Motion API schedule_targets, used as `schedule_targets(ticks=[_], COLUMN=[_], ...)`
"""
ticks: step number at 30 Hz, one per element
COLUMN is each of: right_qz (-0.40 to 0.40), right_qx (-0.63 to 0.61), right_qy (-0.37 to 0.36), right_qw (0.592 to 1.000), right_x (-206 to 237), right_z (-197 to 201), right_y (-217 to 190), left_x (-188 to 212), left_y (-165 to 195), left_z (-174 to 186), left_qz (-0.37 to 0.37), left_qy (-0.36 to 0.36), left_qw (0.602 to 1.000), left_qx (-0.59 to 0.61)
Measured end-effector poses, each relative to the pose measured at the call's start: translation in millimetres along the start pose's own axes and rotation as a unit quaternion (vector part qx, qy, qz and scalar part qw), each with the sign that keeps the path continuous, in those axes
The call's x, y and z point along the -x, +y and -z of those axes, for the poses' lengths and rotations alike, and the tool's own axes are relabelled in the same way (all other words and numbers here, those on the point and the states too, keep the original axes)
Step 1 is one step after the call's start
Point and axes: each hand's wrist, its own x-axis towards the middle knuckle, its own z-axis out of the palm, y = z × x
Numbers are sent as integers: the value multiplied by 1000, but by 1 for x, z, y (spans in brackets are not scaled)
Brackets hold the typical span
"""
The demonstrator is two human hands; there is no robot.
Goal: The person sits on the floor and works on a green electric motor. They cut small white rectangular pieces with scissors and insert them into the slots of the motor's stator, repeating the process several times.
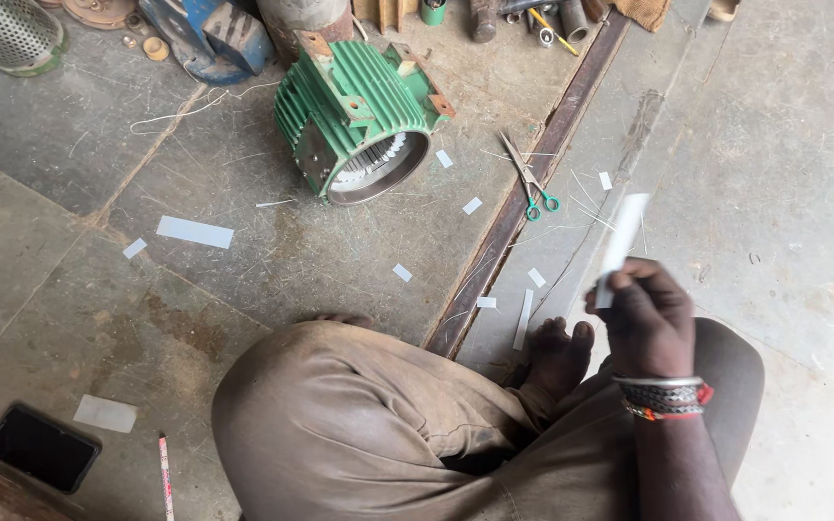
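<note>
I sit on the floor with my knees [340,415] folded in brown trousers. My right hand [649,323], with beaded and metal bracelets at the wrist, is closed on the lower end of a narrow white paper strip [623,236] that points up and away from me. A bare foot [557,352] rests on the floor just left of that hand. My left hand is out of sight. A green ribbed motor housing [359,121] lies on its side ahead of me, its open end showing the slotted core.
Green-handled scissors [531,183] lie by a rusty metal rail [523,203] set in the concrete floor. Several white paper offcuts [195,232] are scattered around. A dark phone [41,447] and a pen [164,478] lie at lower left. Tools and metal parts [200,34] line the far edge.
</note>
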Motion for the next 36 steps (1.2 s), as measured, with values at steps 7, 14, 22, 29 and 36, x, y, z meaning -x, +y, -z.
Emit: schedule_targets(ticks=[7,14,22,29,36], right_qz=[-205,-70,-194,54,-242], right_qx=[396,168,103,387,-60], right_qy=[-69,-11,72,-30,-4], right_qw=[893,983,973,920,968], right_x=[-36,-29,-63,-25,-70], right_z=[7,-47,-17,-122,-152], right_y=[121,191,143,199,135], left_x=[11,11,65,86,-22], left_y=[-13,-33,-29,103,154], left_z=[45,68,200,237,121], left_qz=[33,65,-8,-163,-118], left_qy=[27,77,362,368,115], left_qw=[999,992,857,778,874], left_qx=[15,76,368,482,456])
